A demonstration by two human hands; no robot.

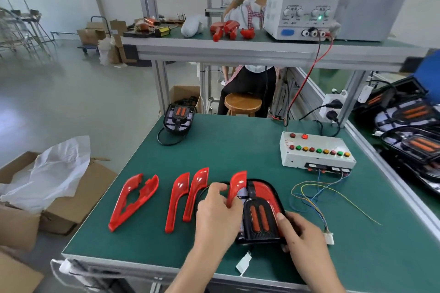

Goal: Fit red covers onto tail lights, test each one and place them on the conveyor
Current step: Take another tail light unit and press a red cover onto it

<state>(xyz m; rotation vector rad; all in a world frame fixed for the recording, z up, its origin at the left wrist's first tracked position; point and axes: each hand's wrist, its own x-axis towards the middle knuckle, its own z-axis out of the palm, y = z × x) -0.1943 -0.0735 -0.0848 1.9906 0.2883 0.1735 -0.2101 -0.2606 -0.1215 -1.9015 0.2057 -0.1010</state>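
Note:
A black tail light (pixel 259 221) with two orange strips lies on the green table (pixel 238 147) in front of me. A red cover sits on its right half. My left hand (pixel 215 216) pinches a curved red cover (pixel 235 188) over the light's left half. My right hand (pixel 300 233) grips the light's right lower edge, thumb on the red part. Two more curved red covers (pixel 185 200) lie to the left, and a pair of joined red pieces (pixel 132 200) lies further left. Another bare tail light (pixel 178 119) rests at the table's far left corner.
A white test box (pixel 316 152) with coloured buttons sits at right, loose coloured wires (pixel 314 200) trailing to a white plug. A power supply (pixel 307 0) stands on the shelf above. Finished tail lights (pixel 409 126) lie on the conveyor at right. Cardboard boxes (pixel 57 197) stand left; a person sits behind.

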